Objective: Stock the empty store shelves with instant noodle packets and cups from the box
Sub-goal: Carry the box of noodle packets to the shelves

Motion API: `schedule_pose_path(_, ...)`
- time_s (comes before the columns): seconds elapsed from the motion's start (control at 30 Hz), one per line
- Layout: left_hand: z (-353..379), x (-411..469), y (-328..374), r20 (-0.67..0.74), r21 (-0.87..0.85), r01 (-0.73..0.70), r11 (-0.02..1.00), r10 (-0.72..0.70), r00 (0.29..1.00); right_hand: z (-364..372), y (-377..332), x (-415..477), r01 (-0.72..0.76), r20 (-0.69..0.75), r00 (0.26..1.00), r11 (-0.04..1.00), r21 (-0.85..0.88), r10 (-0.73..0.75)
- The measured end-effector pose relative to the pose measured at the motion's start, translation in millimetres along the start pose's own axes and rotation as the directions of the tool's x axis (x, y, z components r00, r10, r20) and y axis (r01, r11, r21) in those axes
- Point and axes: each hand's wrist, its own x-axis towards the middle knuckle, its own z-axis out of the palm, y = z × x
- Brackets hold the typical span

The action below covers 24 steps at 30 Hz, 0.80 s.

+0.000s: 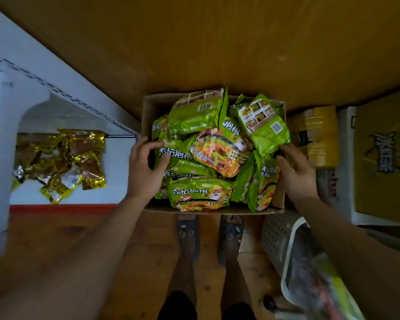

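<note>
Where the cardboard box [147, 112] stands open on the floor just beyond the person's feet [187, 232], it is heaped above its rim with green noodle packets [201, 116], lying crossed and tilted over one another. The left hand [143, 167] is at the box's left wall, thumb and curled fingers pinching the edge of one packet. The right hand [296, 172] is at the right side of the heap, its fingers tucked in among the packets; whether it grips one I cannot tell. The packets are glossy bright green with white lettering and a noodle-bowl picture; two far ones show barcoded backs. A pale perforated plastic basket [273, 236] near right holds blurred packets. Left, a white shelf [116, 158] carries gold snack packets [65, 158]. Right of the box are stacked yellow packs [319, 135] and a yellow carton [383, 158]. The wooden floor [217, 42] is brown.
</note>
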Motion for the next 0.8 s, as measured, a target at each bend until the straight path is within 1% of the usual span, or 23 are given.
schedule_pose_path(0.03,0.1,1.0,-4.6,-0.012,-0.017,0.014,1.0,-0.014,1.0,1.0,2.1,0.3,0.006,-0.013,1.0,1.0,0.005,-0.006)
schedule_pose_path(0.1,0.2,5.7,-14.4,-0.008,-0.034,0.052,0.998,-0.052,0.999,0.9,4.0,1.0,-0.042,-0.024,0.999,0.999,-0.021,0.042)
schedule_pose_path(0.2,2.3,7.4,-21.2,0.01,-0.087,0.109,0.99,-0.108,0.994,3.2,13.7,2.0,-0.101,0.009,0.995,0.995,-0.024,0.102)
schedule_pose_path(0.33,3.5,12.3,-26.2,0.022,-0.036,0.14,0.99,-0.139,0.99,8.3,23.5,4.1,-0.158,0.076,0.985,0.985,0.063,0.153)
schedule_pose_path(0.47,2.9,14.2,-28.8,0.085,-0.076,0.217,0.973,-0.21,0.974,14.4,30.5,6.8,-0.182,0.102,0.98,0.972,0.146,0.169)
schedule_pose_path(0.57,2.0,18.4,-36.9,0.124,-0.118,0.196,0.973,-0.182,0.975,15.7,34.9,10.9,-0.224,0.12,0.972,0.952,0.209,0.202)
schedule_pose_path(0.7,1.8,25.0,-46.7,0.165,-0.18,0.191,0.965,-0.162,0.973,13.3,47.6,20.1,-0.243,0.17,0.964,0.931,0.272,0.202)
schedule_pose_path(0.8,1.7,30.6,-53.9,0.173,-0.196,0.245,0.95,-0.212,0.962,14.4,45.5,22.3,-0.244,0.192,0.962,0.922,0.3,0.192)
